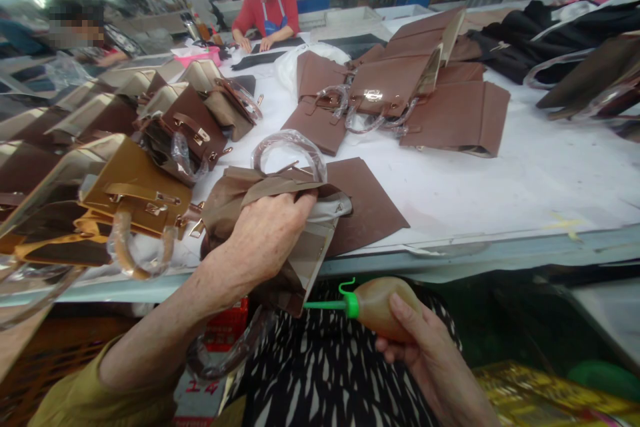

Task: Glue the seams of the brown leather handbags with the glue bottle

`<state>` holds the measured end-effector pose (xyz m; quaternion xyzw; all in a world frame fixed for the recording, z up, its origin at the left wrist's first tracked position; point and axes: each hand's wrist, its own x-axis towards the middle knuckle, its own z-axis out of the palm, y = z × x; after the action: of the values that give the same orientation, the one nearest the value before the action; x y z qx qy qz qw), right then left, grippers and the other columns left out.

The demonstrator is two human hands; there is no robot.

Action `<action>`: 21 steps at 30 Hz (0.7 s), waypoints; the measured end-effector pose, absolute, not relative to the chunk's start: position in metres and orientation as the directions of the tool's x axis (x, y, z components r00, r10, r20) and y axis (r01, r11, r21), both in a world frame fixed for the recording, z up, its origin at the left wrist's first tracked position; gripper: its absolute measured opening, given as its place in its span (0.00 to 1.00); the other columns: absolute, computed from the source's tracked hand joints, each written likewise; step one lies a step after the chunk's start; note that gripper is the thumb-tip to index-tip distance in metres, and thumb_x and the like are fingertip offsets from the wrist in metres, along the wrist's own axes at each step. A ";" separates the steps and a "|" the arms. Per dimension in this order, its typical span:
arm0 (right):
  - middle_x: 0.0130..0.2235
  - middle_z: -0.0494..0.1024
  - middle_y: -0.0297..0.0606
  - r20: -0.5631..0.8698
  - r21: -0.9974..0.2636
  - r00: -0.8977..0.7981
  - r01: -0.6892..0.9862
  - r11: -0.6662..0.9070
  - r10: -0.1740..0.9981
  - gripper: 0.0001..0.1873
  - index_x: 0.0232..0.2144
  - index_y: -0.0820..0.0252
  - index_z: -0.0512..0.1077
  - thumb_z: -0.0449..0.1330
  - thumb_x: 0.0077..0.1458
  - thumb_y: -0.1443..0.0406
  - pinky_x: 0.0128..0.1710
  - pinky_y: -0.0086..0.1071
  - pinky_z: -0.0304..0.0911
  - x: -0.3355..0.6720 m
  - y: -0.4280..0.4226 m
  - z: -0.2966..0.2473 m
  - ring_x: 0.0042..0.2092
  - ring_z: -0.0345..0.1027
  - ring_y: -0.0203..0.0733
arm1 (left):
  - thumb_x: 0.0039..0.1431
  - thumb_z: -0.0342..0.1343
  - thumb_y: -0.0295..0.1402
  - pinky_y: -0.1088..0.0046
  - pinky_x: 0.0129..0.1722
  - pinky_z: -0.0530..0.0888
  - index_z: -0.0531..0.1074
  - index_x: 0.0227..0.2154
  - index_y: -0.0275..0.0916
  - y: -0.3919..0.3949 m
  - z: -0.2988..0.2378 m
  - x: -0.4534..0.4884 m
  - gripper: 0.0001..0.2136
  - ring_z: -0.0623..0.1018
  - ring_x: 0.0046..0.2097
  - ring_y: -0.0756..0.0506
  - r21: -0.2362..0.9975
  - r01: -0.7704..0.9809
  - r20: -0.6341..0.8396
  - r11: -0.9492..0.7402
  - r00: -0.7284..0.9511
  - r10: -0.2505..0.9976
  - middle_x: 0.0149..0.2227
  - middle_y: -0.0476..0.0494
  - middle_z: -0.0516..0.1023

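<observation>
My left hand [270, 230] is closed on the folded lining at the mouth of a brown handbag [345, 213], which lies at the table's front edge with a plastic-wrapped handle [293, 140] standing up behind. The bag's near panel hangs over the edge, and another wrapped handle [235, 353] dangles below. In my right hand [420, 340] is a squeeze bottle [385, 307] of amber liquid with a green cap and a long thin nozzle. Its tip is at the lower corner of the bag's hanging panel; whether it touches, I cannot tell.
Several brown handbags [190, 127] and a mustard one [135, 180] stand on the left. More brown bags [385, 90] lie across the white-covered table [565, 180], with dark material [530, 33] at far right. A person in red [273, 10] works opposite, near a pink basket [203, 55].
</observation>
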<state>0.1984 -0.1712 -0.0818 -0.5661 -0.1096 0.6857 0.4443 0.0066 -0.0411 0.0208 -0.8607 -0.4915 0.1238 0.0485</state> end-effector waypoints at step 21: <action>0.33 0.75 0.36 -0.254 -0.923 0.359 0.189 -0.336 0.898 0.26 0.41 0.59 0.67 0.61 0.44 0.49 0.31 0.29 0.68 0.214 -0.148 -0.066 0.33 0.69 0.44 | 0.55 0.47 0.25 0.64 0.31 0.74 0.65 0.47 0.37 -0.043 0.023 0.007 0.16 0.77 0.37 0.39 -0.252 0.824 -0.086 -0.509 0.504 0.859 0.40 0.38 0.75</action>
<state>0.2141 -0.1485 -0.0662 -0.7045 -0.3858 0.4145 0.4278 0.0070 -0.0431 0.0226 -0.8627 -0.4877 0.1004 0.0890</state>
